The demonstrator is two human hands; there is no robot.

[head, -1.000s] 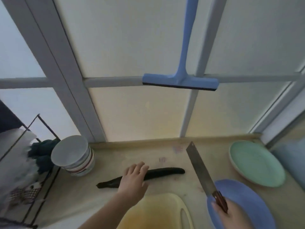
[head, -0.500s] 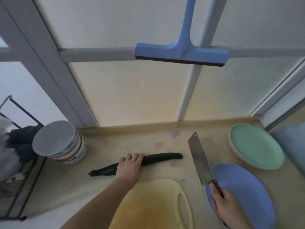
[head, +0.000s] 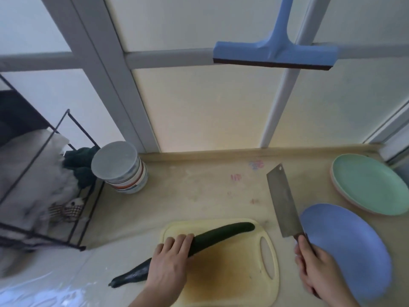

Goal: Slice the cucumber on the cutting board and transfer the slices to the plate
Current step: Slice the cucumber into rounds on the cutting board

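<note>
The task is at its start, and no cut is made yet. The cucumber (head: 221,234) lies whole and slantwise on the yellow cutting board (head: 232,273), its rounded end toward two o'clock near the board's far edge and its thin tail hanging off the board's left side toward eight o'clock, over the table (head: 177,196). No slices show anywhere on the board or on either plate.

The left hand (head: 168,265) lies on top of the cucumber's middle, fingers curled over it and holding it down against the board. The right hand (head: 318,269) is wrapped round the handle of a cleaver (head: 284,202), whose broad blade points away toward twelve o'clock, off the board to its right and over the bare table, well apart from the cucumber.

The blue plate (head: 354,251) sits just beside the board at three o'clock, partly under the right hand, and carries nothing. A green plate (head: 369,185) sits beyond it at about one o'clock, also bare. Which of the two is meant for the slices I cannot tell; the blue one is nearer.

Everything of substance is still left, as I judge it: bringing the blade over the rounded end, cutting along the length while the left hand retreats toward the tail, then moving the slices across to a plate.
</note>
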